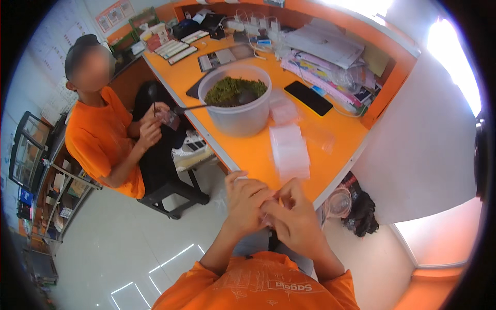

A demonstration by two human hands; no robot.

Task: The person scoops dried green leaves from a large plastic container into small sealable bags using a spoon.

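Observation:
My left hand [248, 203] and my right hand [295, 217] meet close to my chest, just off the table's corner. Between their fingertips they pinch a small clear plastic bag [267, 221], mostly hidden by the fingers. Directly beyond them lies a fanned stack of clear plastic bags [290, 151] on the orange table [248, 155]. Behind that stack is a pinkish pile of similar bags [285, 108]. A translucent round plastic tub [238, 120] holds green moss-like plant matter [232, 91]. The handle of a black utensil [195, 107] juts over its left rim.
At left a seated person [104, 135] in orange holds a small plastic bag [168, 118]. A smartphone [309, 97] lies right of the tub, beside stacked papers [325, 50]. Black plastic bags [360, 213] sit on the floor at right. A black stool [174, 193] stands left.

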